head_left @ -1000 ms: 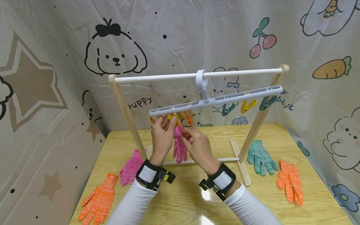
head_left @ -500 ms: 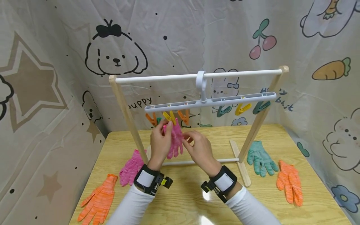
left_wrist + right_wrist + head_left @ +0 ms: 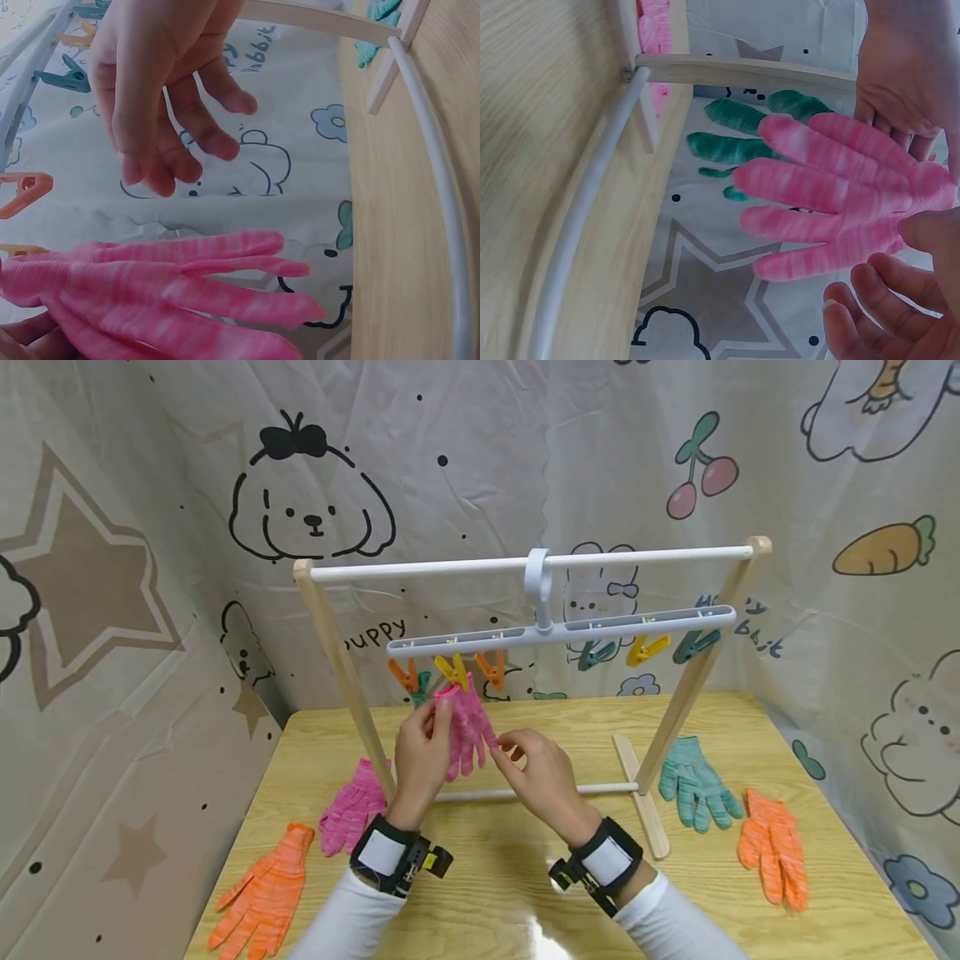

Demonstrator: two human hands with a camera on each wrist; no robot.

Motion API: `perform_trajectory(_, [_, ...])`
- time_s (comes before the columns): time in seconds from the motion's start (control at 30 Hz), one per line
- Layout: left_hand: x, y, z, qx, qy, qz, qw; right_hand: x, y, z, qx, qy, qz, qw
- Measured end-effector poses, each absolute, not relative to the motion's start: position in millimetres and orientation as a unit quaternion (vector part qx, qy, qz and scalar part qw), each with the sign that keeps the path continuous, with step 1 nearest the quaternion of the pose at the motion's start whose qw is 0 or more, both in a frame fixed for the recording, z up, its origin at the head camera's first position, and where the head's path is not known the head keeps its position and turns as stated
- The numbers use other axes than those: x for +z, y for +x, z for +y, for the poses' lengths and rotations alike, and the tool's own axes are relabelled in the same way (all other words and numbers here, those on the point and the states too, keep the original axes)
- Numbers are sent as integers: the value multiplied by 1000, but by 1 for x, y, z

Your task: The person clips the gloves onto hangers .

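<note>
A pink glove [image 3: 467, 727] hangs from a yellow clothespin [image 3: 452, 671] on the pale hanger [image 3: 558, 628]. My left hand [image 3: 422, 752] pinches its cuff between thumb and fingers, partly hidden behind the glove in the right wrist view. My right hand [image 3: 538, 772] is beside the glove's fingers; in the left wrist view its loosely bent fingers [image 3: 217, 142] are apart from the cloth. Behind the pink glove hangs a green glove [image 3: 724, 148], mostly hidden in the head view. An orange clothespin [image 3: 491, 671] hangs to the right of the yellow one.
The hanger hooks over a white rod [image 3: 420, 567] on a wooden stand [image 3: 337, 668]. More clothespins, including a yellow one [image 3: 647, 651], hang at the right. On the table [image 3: 495, 893] lie a pink glove [image 3: 351, 810], a green glove [image 3: 697, 785] and orange gloves [image 3: 262, 889] at both sides.
The hanger has swung back and leveled somewhat. My left hand has moved down from the yellow clothespin to the pink glove's cuff. The right hand has moved slightly down and right.
</note>
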State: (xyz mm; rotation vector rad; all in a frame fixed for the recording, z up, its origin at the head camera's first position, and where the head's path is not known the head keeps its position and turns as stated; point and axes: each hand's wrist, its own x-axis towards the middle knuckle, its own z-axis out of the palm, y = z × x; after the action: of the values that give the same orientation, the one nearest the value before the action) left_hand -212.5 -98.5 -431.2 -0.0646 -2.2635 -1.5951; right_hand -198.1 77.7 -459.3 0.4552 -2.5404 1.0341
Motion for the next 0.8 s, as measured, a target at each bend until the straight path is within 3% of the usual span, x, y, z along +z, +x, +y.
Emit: perform_trajectory(0.8, [-481,-193,-122,-575,10,-799,174,-501,-181,87,387,145,-895,166])
